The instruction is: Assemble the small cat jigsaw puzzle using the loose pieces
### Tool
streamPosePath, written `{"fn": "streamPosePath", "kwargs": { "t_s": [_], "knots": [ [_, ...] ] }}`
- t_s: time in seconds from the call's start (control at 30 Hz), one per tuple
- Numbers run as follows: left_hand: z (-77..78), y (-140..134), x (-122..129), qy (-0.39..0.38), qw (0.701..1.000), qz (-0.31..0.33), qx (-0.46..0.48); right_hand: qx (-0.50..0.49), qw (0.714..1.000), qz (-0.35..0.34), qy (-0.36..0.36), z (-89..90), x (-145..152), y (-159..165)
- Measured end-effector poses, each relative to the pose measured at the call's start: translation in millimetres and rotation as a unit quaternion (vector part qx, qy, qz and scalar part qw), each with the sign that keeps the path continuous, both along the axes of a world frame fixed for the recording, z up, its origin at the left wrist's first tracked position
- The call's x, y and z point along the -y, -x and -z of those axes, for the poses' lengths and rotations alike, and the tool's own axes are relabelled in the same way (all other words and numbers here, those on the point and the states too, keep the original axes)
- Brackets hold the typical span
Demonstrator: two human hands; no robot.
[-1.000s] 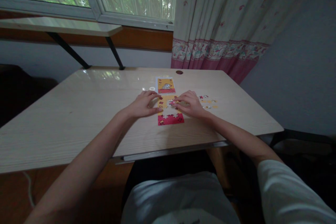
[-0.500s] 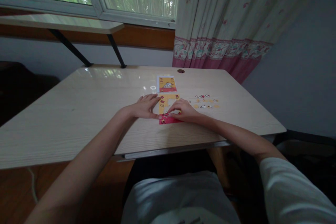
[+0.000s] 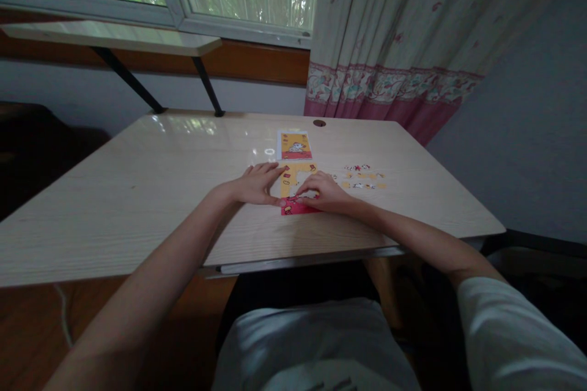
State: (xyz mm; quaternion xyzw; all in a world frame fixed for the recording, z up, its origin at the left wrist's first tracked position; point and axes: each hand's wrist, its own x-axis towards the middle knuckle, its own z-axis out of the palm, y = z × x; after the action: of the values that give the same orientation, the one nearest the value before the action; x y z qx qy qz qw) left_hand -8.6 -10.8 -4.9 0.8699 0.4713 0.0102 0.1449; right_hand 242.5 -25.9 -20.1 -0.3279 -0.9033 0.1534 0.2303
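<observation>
A yellow and pink picture puzzle board (image 3: 300, 207) lies near the table's front edge, with a pale open area in its middle. My left hand (image 3: 259, 185) rests at its left edge, fingers spread, fingertips and thumb touching the border. Over the board's right half is my right hand (image 3: 328, 192), thumb and forefinger pinched together low on the picture, near the pink strip. Whatever those fingertips hold is too small and hidden to make out. Small loose puzzle pieces (image 3: 364, 186) lie in rows to the right. Behind the board is a card with a yellow and red animal picture (image 3: 296, 146).
The pale wooden table (image 3: 137, 220) reaches well past my left hand. A raised shelf (image 3: 114, 36) on black supports stands at the back left. A cable hole (image 3: 320, 123) sits near the back edge, below the curtain (image 3: 389, 43).
The whole view has shifted slightly, so the table appears a little further right. Both hands keep nearly the same places on the board, the right still pinched.
</observation>
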Motion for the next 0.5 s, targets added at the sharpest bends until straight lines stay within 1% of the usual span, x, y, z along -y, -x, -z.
{"fn": "streamPosePath", "kwargs": {
  "t_s": [0.33,0.5],
  "knots": [
    [-0.2,-0.5,0.7,0.002,1.0,0.002,-0.011,-0.007,1.0,-0.016,0.008,1.9,-3.4,-0.4],
    [-0.9,-0.6,1.2,0.003,1.0,-0.001,-0.007,-0.002,1.0,-0.014,0.007,-1.1,-1.5,0.5]
  ]
}}
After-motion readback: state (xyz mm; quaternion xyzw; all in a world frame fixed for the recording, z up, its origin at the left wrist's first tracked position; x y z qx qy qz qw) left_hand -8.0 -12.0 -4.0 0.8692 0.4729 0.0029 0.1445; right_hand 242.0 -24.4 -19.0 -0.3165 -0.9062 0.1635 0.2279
